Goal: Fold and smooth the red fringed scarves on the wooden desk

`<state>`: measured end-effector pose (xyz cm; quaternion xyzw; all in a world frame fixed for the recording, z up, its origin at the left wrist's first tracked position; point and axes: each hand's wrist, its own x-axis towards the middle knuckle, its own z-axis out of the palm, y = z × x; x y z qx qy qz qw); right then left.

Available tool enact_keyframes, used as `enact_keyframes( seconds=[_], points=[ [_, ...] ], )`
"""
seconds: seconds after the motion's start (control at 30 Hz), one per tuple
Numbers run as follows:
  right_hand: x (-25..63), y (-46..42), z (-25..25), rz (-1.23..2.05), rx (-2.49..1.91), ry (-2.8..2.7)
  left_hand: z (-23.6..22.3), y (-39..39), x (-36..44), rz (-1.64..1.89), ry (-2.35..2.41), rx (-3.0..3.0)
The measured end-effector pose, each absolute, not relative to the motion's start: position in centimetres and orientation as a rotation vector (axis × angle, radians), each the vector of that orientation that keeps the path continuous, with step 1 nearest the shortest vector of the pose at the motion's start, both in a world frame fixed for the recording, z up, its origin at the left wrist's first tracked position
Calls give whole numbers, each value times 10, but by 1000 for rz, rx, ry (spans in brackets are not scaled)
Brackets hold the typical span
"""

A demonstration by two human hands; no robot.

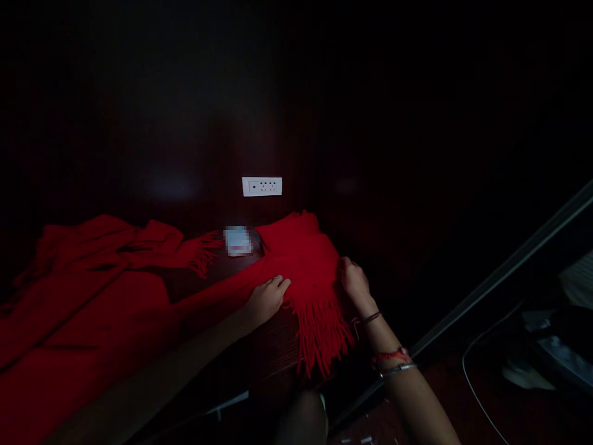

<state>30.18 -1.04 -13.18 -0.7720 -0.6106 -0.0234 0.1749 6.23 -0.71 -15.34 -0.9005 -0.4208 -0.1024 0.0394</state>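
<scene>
A red fringed scarf (306, 253) lies spread over a dark wooden surface, its tassels hanging toward me over the front edge. My left hand (269, 300) grips the scarf's near left edge, fingers closed on the cloth just above the fringe. At the opposite side edge, my right hand (354, 279) is closed on the cloth, its fingertips partly hidden. From the scarf a red stretch of fabric runs left to a larger heap of red cloth (115, 296), which also has a fringed end.
A small pale packet (238, 240), blurred out, lies behind the scarf. A white socket plate (262, 186) is on the dark back wall. At right are a slanting metal-coloured edge (504, 266) and a white cable (467, 371) near dim items on the floor.
</scene>
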Motion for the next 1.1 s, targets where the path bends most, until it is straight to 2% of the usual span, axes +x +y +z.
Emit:
enact_keyframes(
  seconds=[0.17, 0.43, 0.57, 0.67, 0.83, 0.97, 1.1],
  points=[
    [309, -2, -129, -97, -2085, -1675, -151, -14, 66, -385, -1394, -2617],
    [307, -2, -132, -113, -2321, -1775, -154, -20, 52, -244, -1545, -2576],
    [300, -7, -124, -277, -2280, -1809, -143, -23, 35, -239, -1528, -2616],
    [283, -15, -118, -378, -2052, -1952, -143, -28, 21, -276, -1431, -2642],
    [255, -25, -129, -218, -1311, -2499, -160, -38, -5, -277, -1397, -2636],
    [256, -22, -148, -184, -1250, -2491, -165, -42, -33, -161, -1485, -2572],
    [261, -19, -162, -123, -1222, -2379, -149, -40, -67, -64, -1547, -2487]
  ],
)
